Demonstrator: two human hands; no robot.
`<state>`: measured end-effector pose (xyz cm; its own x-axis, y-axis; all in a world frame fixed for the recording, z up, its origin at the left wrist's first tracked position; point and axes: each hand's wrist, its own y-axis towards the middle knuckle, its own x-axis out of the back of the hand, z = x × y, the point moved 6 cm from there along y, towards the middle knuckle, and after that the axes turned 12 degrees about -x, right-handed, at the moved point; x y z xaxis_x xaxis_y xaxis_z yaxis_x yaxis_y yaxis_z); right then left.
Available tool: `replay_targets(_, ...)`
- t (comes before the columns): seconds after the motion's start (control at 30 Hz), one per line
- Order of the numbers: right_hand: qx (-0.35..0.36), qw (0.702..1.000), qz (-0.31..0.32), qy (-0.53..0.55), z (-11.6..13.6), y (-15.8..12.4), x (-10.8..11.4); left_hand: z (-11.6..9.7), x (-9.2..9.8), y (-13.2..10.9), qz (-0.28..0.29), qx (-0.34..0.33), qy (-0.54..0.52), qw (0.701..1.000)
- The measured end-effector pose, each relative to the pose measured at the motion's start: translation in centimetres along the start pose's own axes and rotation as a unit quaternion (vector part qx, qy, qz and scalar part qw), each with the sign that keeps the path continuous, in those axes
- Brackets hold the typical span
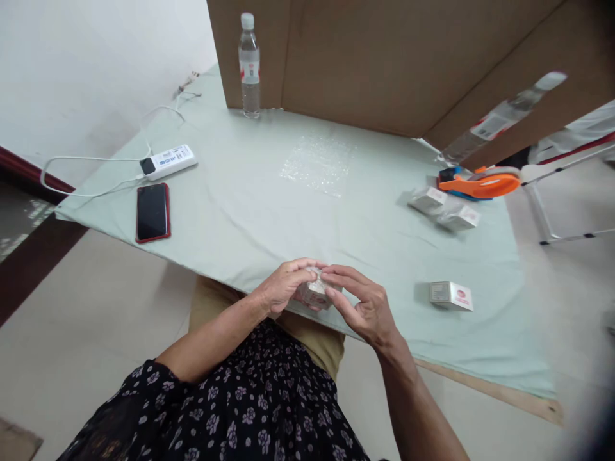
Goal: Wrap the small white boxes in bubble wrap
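At the near edge of the table, a small white box (321, 296) with pinkish print sits between my two hands, with clear bubble wrap around it. My left hand (284, 285) is closed on its left side, thumb on top. From the right, my right hand (366, 306) grips the same box with its fingertips on the upper face and thumb at the side. My palms and fingers hide part of the box. Beyond them, a flat sheet of bubble wrap (318, 165) lies on the pale green cloth (250, 211).
To the right stands an unwrapped small box (450, 296). Farther back are two wrapped boxes (444, 208) beside an orange tape dispenser (485, 184). Water bottles (250, 70) stand by the cardboard panel (355, 64). A phone (153, 212) and white power strip (168, 162) lie left.
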<state>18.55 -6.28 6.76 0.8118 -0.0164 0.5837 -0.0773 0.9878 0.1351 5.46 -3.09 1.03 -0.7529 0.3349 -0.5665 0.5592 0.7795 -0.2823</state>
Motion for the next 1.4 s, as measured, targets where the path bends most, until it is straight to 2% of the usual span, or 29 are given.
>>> replay_targets(0.23,0.075,0.991,-0.036,-0.102,0.2,-0.7,0.2,-1.2,0.0,0.6,0.011,-0.048,0.018,0.999)
replay_targets(0.4,0.061,0.993,-0.099,-0.032,-0.4,-1.2,2.0,-2.2,-0.2,1.1,0.023,-0.079,0.051,0.995)
replay_targets(0.57,0.043,0.994,-0.095,0.005,-0.8,-1.0,3.1,-2.6,-0.7,1.1,0.041,-0.090,0.093,0.991)
replay_targets(0.7,0.049,0.996,-0.067,-0.021,-0.6,-0.6,2.3,-2.7,-1.0,1.1,0.053,-0.117,0.140,0.982)
replay_targets(0.83,0.078,0.992,-0.088,-0.050,-0.4,-0.6,1.4,-2.7,-0.9,1.1,0.050,-0.136,0.160,0.976)
replay_targets(1.03,0.109,0.985,-0.091,-0.101,-0.1,-1.0,1.2,-2.7,-1.2,1.0,0.062,-0.116,0.130,0.983)
replay_targets(1.4,0.171,0.956,-0.104,-0.213,1.1,-1.2,0.7,-2.6,-1.0,0.8,0.034,-0.103,0.107,0.988)
